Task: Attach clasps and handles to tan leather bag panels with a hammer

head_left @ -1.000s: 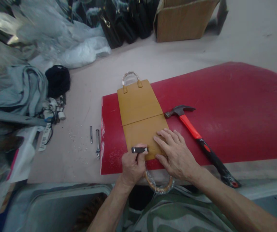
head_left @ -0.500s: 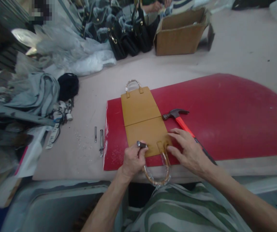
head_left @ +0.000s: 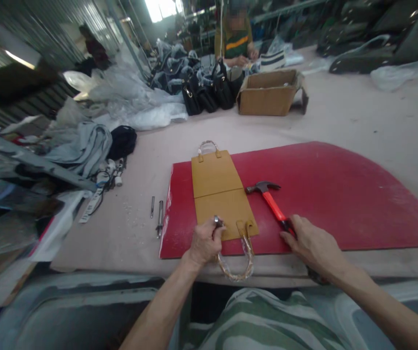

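Observation:
A mustard-yellow leather bag piece [head_left: 218, 172] with a seam across it lies flat on a red board [head_left: 340, 194]. Plastic film wraps its two handles, one at the far end and the near handle [head_left: 235, 277] over the table's front edge. My left hand [head_left: 204, 243] is closed around a short metal punch [head_left: 217, 220], held upright over the near part of the leather. To the right, my right hand [head_left: 316, 245] has its fingers closed around the grip of a claw hammer [head_left: 275, 206]. The hammer's head rests beside the leather's right edge.
Two metal rod tools [head_left: 160, 218] lie left of the board. Behind are black handbags [head_left: 205, 97], a cardboard box [head_left: 265, 99] and heaped clear plastic [head_left: 132, 99]. A grey cloth [head_left: 84, 148] lies at left. Across the table sits another person [head_left: 236, 46].
My right hand has left the near handle of the leather piece and moved right onto the hammer's grip. My left hand stays with the punch. The view has tilted up.

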The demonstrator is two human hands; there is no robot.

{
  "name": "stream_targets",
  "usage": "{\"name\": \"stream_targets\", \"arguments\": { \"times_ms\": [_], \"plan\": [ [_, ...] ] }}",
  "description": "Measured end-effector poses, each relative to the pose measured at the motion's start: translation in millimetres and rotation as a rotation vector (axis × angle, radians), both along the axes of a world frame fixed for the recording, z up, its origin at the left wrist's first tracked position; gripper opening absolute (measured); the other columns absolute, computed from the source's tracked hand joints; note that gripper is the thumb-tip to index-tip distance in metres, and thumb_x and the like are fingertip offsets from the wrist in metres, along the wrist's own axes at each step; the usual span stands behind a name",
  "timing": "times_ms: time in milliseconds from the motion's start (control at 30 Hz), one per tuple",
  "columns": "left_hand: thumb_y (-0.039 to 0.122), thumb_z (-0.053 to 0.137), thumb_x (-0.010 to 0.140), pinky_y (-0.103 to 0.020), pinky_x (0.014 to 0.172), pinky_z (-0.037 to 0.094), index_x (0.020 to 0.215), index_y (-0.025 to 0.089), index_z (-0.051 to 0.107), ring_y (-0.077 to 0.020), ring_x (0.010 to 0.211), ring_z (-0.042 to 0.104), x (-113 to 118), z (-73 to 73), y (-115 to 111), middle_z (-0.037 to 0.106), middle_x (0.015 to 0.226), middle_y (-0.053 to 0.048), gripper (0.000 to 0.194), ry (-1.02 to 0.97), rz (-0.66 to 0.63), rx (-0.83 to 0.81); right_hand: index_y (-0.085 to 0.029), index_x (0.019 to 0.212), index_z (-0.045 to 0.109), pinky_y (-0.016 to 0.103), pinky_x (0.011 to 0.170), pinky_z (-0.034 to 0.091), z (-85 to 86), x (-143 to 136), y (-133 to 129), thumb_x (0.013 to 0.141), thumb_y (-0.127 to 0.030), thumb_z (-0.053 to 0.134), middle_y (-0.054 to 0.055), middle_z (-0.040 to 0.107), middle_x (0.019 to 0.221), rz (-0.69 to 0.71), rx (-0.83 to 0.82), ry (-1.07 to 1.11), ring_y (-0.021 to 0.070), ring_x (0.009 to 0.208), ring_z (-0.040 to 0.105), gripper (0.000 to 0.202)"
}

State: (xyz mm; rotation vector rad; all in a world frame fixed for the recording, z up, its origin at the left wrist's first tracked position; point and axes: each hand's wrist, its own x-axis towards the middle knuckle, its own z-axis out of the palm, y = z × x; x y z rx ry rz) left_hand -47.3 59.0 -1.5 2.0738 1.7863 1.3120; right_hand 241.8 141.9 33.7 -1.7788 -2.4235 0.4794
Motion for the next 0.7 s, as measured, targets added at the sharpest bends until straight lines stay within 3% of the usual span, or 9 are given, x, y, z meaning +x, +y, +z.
{"name": "stream_targets", "arguments": {
  "times_ms": [100,167,233,333,433,500,600,700],
  "plan": [
    [0.018,0.056,0.092,-0.028,0.071,0.061,0.096,0.017,0.065,-0.0198,0.077,0.074,0.8,0.3,1.5,0.075,0.085,-0.008,0.01,-0.011,-0.02,0.016,-0.02,0.081,0.049,0.026,0.051,0.03,16.3,-16.1,10.7,0.073,-0.02,0.062,0.0,0.049,0.065,-0.238,-0.509,0.477,0.0151,0.055,0.047,0.016],
    [0.018,0.056,0.091,-0.028,0.071,0.061,0.096,0.017,0.064,-0.0202,0.078,0.074,1.1,1.3,2.7,0.075,0.085,-0.008,0.01,-0.001,-0.04,0.027,-0.019,0.087,0.05,0.024,0.05,0.035,23.9,-26.7,19.8,0.07,-0.021,0.06,-0.001,0.05,0.066,-0.332,-0.835,0.81,0.013,0.053,0.047,0.02],
    [0.017,0.056,0.091,-0.028,0.07,0.061,0.096,0.017,0.064,-0.0199,0.077,0.074,1.4,2.3,3.5,0.075,0.085,-0.007,0.01,0.001,-0.048,0.035,-0.018,0.092,0.051,0.023,0.048,0.038,27.9,-37.4,26.9,0.075,-0.028,0.056,-0.002,0.05,0.068,-0.347,-0.926,0.949,0.0108,0.05,0.045,0.02],
    [0.015,0.056,0.09,-0.028,0.07,0.061,0.096,0.018,0.064,-0.0199,0.076,0.074,1.9,2.9,3.9,0.074,0.084,-0.006,0.01,-0.024,-0.049,0.027,-0.019,0.083,0.046,0.019,0.041,0.027,39.4,-50.3,28.9,0.082,-0.035,0.05,-0.006,0.038,0.063,-0.36,-0.878,0.984,0.0063,0.043,0.03,0.016],
    [0.014,0.056,0.09,-0.028,0.07,0.06,0.096,0.018,0.064,-0.0202,0.077,0.074,2.3,2.7,3.7,0.074,0.085,-0.006,0.01,-0.042,-0.046,0.015,-0.022,0.08,0.04,0.019,0.038,0.022,72.1,-54.1,16.9,0.088,-0.048,0.051,-0.008,0.037,0.061,-0.291,-0.701,0.966,0.0057,0.04,0.027,0.029],
    [0.014,0.056,0.09,-0.027,0.07,0.06,0.094,0.018,0.064,-0.02,0.077,0.074,2.4,2.7,3.6,0.073,0.084,-0.006,0.01,-0.042,-0.045,-0.004,-0.023,0.077,0.04,0.021,0.038,0.024,99.5,-52.4,3.5,0.091,-0.057,0.048,-0.006,0.04,0.058,-0.108,-0.369,0.827,0.008,0.039,0.033,0.037],
    [0.014,0.056,0.089,-0.027,0.07,0.059,0.093,0.018,0.064,-0.0202,0.078,0.074,2.4,3.0,3.8,0.074,0.084,-0.006,0.01,-0.038,-0.041,-0.013,-0.024,0.077,0.041,0.025,0.042,0.022,123.7,-50.9,-15.9,0.097,-0.048,0.042,-0.004,0.043,0.052,0.194,0.173,0.561,0.0108,0.039,0.038,0.031],
    [0.014,0.055,0.089,-0.027,0.067,0.057,0.094,0.017,0.064,-0.0205,0.075,0.073,2.7,2.7,4.2,0.074,0.083,-0.006,0.01,-0.022,-0.044,-0.01,-0.023,0.078,0.042,0.029,0.044,0.014,126.4,-53.4,-25.2,0.101,-0.032,0.034,-0.003,0.047,0.05,0.465,0.41,0.295,0.012,0.036,0.037,0.026]
  ]
}}
